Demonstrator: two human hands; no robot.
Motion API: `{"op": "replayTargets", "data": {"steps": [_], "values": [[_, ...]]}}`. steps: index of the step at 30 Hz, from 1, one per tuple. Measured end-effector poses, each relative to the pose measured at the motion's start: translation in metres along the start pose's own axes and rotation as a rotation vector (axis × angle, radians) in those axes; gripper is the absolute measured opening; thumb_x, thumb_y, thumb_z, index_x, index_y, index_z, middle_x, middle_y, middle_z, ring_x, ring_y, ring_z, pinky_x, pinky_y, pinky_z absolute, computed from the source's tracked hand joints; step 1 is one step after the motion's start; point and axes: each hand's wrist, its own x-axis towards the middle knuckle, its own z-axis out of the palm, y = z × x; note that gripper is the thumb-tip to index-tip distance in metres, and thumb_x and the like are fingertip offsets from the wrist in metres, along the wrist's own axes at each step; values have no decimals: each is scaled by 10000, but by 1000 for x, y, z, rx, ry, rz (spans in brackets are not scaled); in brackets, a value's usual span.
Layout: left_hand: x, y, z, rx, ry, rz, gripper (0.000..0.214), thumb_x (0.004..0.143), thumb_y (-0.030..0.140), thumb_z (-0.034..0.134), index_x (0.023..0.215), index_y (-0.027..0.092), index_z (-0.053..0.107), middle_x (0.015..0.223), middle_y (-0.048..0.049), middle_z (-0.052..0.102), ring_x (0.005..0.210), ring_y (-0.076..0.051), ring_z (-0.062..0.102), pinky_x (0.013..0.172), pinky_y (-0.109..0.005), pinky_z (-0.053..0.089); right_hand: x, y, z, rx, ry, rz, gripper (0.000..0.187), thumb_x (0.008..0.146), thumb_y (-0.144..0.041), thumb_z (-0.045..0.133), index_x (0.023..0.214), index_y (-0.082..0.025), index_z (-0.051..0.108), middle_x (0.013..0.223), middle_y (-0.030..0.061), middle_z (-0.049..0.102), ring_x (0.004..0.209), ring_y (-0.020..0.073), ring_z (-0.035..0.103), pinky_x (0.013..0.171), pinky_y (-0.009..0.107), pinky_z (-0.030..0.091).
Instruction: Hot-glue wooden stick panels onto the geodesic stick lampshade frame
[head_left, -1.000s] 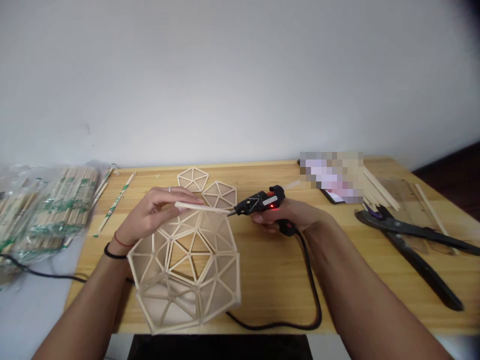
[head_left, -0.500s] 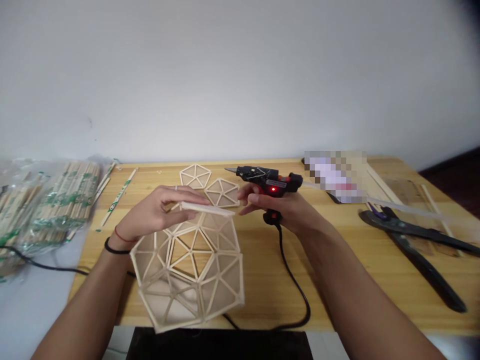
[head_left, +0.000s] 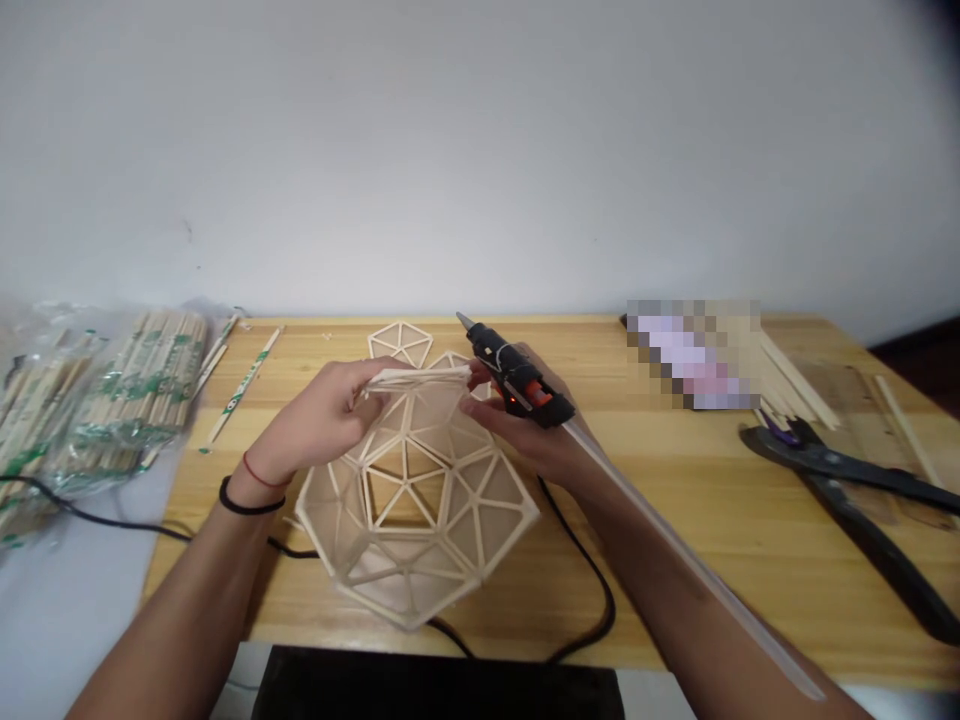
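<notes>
A bowl-shaped lattice (head_left: 409, 572) of thin wooden sticks, joined as pentagons with spokes, is tilted up above the table. My left hand (head_left: 337, 410) is closed on its far top edge, thumb on the near side. My right hand (head_left: 540, 430) is wrapped around a black hot glue gun (head_left: 517, 375), its nozzle pointing up and left, away from the lattice. The thumb and a fingertip of that hand also meet the right end of the same edge. A clear glue stick (head_left: 690, 560) trails from the gun's back along my forearm.
Flat stick pentagons (head_left: 400, 343) lie behind the lattice, one partly covered. Bagged chopsticks (head_left: 135, 385) sit at the left beside a loose wrapped chopstick (head_left: 244, 390). Black-handled cutters (head_left: 832, 465), loose sticks (head_left: 799, 380) and a pixelated item lie right. Black cable (head_left: 600, 580) crosses the wooden table.
The lattice has turned and shifted right and slightly up. My right hand has come in to its far edge, and the glue gun has rotated so its back points down toward me.
</notes>
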Motion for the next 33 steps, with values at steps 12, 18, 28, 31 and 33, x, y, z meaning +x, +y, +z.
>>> {"op": "replayTargets", "data": {"steps": [12, 18, 28, 31, 33], "values": [[2, -3, -3, 90, -49, 55, 379, 913, 134, 472, 1236, 174, 665, 1209, -82, 736, 1084, -243, 684, 931, -346, 503, 1, 8, -2, -5, 12, -70, 244, 812, -300, 798, 987, -258, 634, 973, 15, 664, 851, 180, 639, 693, 321, 609], [4, -3, -4, 79, -62, 52, 368, 917, 131, 469, 1226, 176, 663, 1183, -72, 741, 1056, -233, 687, 905, -329, 497, 1, 6, -2, -38, 14, -68, 249, 813, -318, 793, 992, -258, 629, 986, 17, 667, 869, 189, 647, 706, 343, 612], [-1, -1, -3, -10, -46, -29, 352, 897, 146, 559, 1213, 216, 698, 1162, -25, 750, 1044, -218, 691, 888, -282, 501, -1, 2, 0, -60, 39, -28, 260, 821, -342, 794, 978, -249, 608, 965, 19, 681, 801, 172, 654, 697, 338, 588], [-1, 2, -3, -2, -15, -30, 341, 894, 147, 563, 1188, 234, 712, 1130, -11, 766, 1011, -215, 700, 873, -278, 507, -3, 0, 0, -45, 38, -17, 280, 817, -346, 792, 1005, -244, 612, 915, 11, 680, 713, 155, 641, 649, 324, 570], [-1, 4, -2, 14, 4, -39, 317, 891, 147, 563, 1150, 231, 726, 1106, -8, 776, 978, -209, 707, 864, -279, 510, -4, 0, 1, -52, 36, -16, 285, 816, -345, 789, 1012, -243, 609, 899, 5, 678, 661, 142, 625, 617, 312, 554]]}}
